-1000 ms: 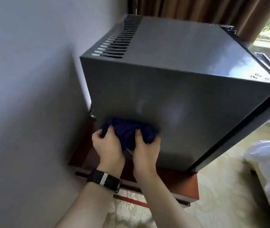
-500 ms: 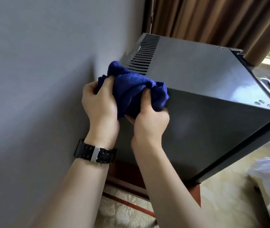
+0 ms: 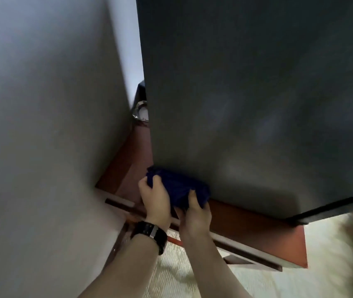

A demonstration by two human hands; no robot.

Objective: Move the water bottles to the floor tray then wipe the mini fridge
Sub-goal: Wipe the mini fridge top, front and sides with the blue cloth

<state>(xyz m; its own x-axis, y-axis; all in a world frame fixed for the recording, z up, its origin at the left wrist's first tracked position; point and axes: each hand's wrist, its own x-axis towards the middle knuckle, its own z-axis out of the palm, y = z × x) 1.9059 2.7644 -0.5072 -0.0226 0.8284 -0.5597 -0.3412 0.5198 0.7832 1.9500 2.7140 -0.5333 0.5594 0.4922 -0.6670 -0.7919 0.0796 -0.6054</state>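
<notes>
one mini fridge, one cloth, two hands, one watch.

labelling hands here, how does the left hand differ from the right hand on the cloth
The left hand wears a black watch; the right hand has a bare wrist. The left hand sits higher, at the blue cloth's wall-side end; the right hand grips its lower edge. Both press the cloth against the mini fridge side, near its bottom.
</notes>
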